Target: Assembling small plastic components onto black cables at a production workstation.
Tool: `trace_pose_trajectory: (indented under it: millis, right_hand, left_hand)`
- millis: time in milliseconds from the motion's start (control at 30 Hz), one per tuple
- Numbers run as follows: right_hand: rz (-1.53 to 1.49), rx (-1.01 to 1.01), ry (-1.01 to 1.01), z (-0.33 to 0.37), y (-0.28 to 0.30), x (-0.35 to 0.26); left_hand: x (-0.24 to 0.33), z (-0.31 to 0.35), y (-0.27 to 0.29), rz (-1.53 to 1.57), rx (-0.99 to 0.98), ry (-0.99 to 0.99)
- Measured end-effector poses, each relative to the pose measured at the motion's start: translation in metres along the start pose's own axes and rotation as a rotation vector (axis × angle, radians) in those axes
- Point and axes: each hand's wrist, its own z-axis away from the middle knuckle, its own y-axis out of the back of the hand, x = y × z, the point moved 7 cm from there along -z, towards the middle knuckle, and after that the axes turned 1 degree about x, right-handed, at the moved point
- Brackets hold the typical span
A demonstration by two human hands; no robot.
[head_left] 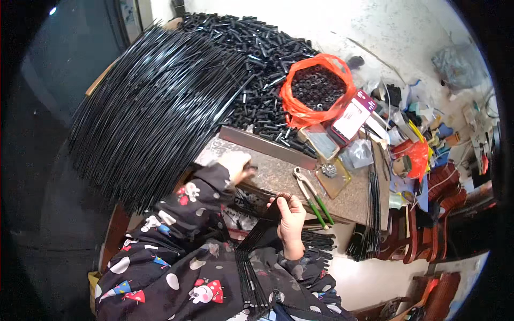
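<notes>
My left hand (234,166) is smeared by motion above the near edge of the stone-topped table (270,161). A small dark thing shows at its fingertips, too blurred to name. Closer to my body, my right hand (290,218) is closed, thumb pressed on the ends of a bunch of thin black rods (250,267). The rods run down from the fingers across my lap. Just beyond this hand lie pliers (313,199) with green handles. A huge sheaf of long, shiny black rods (155,107) covers the left side, next to my left arm.
Short black tubes (257,59) are heaped at the back behind a metal bar (267,148). A red plastic bag (289,101) holds small dark rings. Right of it are a phone (350,120), a clear box (319,142) and a spiky metal piece (329,170). More rods (373,203) hang over the right edge.
</notes>
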Motion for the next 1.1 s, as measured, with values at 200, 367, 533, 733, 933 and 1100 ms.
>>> trace_pose_trajectory:
  millis: [200,367,533,733,933,1100]
  right_hand:
    - [0.125,-0.059,0.074,0.005,-0.016,0.002]
    - [0.426,-0.074,0.213,0.012,-0.027,-0.008]
    - [0.183,-0.094,0.051,0.007,-0.025,0.001]
    - [-0.029,-0.013,-0.054,0.002,-0.016,0.029]
    - [-0.093,0.045,0.04,0.009,-0.031,0.02]
    - [-0.092,0.014,0.048,0.008,-0.024,0.025]
  left_hand:
    - [0.018,0.017,0.016,1.288,0.318,0.293]
    - [0.071,0.002,0.032,1.193,0.267,-0.125]
    - [0.014,0.027,0.013,1.46,0.285,0.394]
    - [0.02,0.079,-0.04,1.875,-0.178,0.634]
    - [0.03,0.072,-0.046,1.975,-0.202,0.601]
    - [0.034,0.063,-0.041,1.987,-0.243,0.52]
